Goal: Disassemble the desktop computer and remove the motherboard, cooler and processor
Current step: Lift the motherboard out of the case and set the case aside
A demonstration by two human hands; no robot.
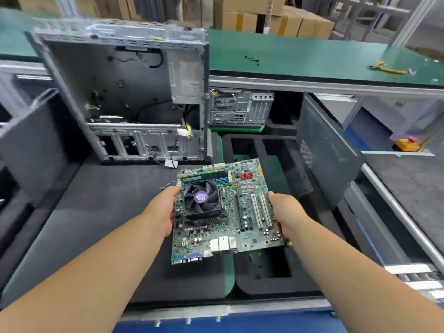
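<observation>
1. The board (225, 212) is held in the air, clear of the case (125, 92), above the foam surface (96, 224).
2. Its side edges are gripped by the left hand (165, 207) and right hand (286, 212).
3. It is judged stiff, fragile and cooler-heavy (201, 200); edges are the safest hold.

Two bare forearms are seen entering from the bottom edge of the head view, one from the lower left corner and one from the lower right. No sleeve, cuff or glove is worn on either; the arms are uncovered along the whole length that is shown. The left hand (165, 207) and the right hand (289, 213) are likewise bare, and no ring, watch, wristband or strap can be made out at the wrists or fingers. The rest of the person is hidden from the camera, so no clothing is shown.
</observation>
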